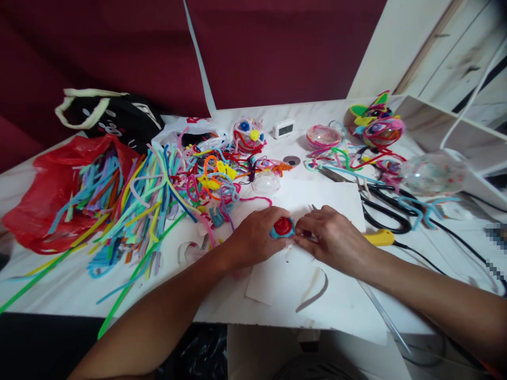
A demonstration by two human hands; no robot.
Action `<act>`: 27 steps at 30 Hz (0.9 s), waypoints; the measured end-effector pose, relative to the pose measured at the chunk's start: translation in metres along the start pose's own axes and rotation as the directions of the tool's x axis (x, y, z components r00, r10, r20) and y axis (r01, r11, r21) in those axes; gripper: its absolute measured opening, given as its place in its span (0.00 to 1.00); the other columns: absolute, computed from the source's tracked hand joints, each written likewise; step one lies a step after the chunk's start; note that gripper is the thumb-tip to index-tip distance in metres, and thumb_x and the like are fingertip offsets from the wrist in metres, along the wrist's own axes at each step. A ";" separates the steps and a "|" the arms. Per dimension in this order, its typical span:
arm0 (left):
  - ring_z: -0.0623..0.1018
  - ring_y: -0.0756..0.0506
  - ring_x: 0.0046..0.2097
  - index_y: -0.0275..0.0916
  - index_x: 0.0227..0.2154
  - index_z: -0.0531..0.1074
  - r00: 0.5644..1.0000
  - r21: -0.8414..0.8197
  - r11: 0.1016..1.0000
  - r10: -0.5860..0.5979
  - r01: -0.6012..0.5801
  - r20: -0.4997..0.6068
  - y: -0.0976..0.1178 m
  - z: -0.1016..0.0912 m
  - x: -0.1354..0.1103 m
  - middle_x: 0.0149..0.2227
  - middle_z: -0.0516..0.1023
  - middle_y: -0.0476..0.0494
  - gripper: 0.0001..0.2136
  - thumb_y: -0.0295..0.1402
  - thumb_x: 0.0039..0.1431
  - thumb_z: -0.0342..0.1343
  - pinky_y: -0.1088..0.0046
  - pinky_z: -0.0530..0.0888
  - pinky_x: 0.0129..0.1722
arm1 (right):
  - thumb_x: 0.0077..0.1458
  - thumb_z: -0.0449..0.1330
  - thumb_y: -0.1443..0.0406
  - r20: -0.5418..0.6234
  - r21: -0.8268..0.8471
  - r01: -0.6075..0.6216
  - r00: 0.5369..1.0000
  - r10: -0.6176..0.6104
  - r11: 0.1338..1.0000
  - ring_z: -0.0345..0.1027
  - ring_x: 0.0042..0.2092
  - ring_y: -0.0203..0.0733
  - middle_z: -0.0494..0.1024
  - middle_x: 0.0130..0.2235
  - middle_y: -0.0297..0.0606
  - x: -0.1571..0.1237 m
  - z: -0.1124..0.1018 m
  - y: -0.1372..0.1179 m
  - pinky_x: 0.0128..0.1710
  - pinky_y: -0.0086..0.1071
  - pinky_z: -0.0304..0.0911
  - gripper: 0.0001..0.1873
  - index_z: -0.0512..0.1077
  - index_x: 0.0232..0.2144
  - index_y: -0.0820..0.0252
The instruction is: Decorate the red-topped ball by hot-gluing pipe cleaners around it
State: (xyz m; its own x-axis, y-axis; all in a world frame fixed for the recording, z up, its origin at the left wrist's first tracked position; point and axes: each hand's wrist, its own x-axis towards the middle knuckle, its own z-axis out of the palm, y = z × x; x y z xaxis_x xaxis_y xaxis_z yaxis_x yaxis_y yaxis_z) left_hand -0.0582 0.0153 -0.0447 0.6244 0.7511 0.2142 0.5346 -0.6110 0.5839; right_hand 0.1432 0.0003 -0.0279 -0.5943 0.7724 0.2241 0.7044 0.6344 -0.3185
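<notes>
My left hand (259, 236) is closed round a small round red piece with a light-blue rim (282, 227), its red face turned up. Just to its right, at the blue rim, my right hand (330, 232) has its fingers pinched together. What lies between those fingertips is hidden, though a thin grey tip shows above the knuckles. Both hands are over white paper sheets (285, 282) at the middle of the table. A curved strip (317, 295) lies on the paper below them.
Several pipe cleaners (146, 195) and a red plastic bag (43, 195) spread over the left side. Decorated clear balls (249, 135) stand at the back. To the right lie black-handled scissors (386, 214), a yellow-handled corded tool (380, 238) and a clear plastic shape (433, 173).
</notes>
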 end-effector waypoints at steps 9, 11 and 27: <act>0.73 0.43 0.52 0.41 0.50 0.64 1.000 -0.008 1.000 -0.019 0.019 0.012 0.003 -0.004 0.000 0.51 0.73 0.43 0.18 0.33 0.56 0.56 0.64 0.69 0.53 | 0.58 0.55 0.67 0.022 0.061 0.058 0.998 -0.060 0.996 0.68 0.34 0.41 0.76 0.30 0.37 -0.005 -0.003 0.013 0.39 0.37 0.55 0.07 0.73 0.32 0.61; 0.73 0.43 0.52 0.41 0.50 0.64 0.999 -0.008 1.000 -0.029 0.029 0.022 0.003 -0.006 0.000 0.51 0.73 0.44 0.18 0.32 0.55 0.57 0.65 0.69 0.53 | 0.58 0.56 0.67 0.026 0.051 0.062 0.998 -0.064 0.997 0.69 0.35 0.42 0.76 0.30 0.37 -0.006 -0.006 0.016 0.39 0.38 0.55 0.06 0.73 0.32 0.60; 0.72 0.44 0.55 0.42 0.52 0.63 0.990 -0.001 0.999 0.039 -0.039 0.136 -0.008 -0.018 0.001 0.54 0.72 0.43 0.20 0.33 0.56 0.56 0.67 0.69 0.54 | 0.58 0.57 0.67 0.032 0.026 0.104 0.994 -0.104 0.994 0.69 0.37 0.43 0.76 0.31 0.38 0.003 -0.005 0.020 0.39 0.38 0.55 0.06 0.75 0.33 0.62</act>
State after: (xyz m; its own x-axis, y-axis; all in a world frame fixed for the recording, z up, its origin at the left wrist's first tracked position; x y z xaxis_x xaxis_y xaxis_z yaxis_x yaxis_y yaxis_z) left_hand -0.0720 0.0253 -0.0346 0.7163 0.6859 0.1282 0.5093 -0.6395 0.5759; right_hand 0.1576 0.0157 -0.0286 -0.6766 0.7006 0.2267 0.6288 0.7099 -0.3173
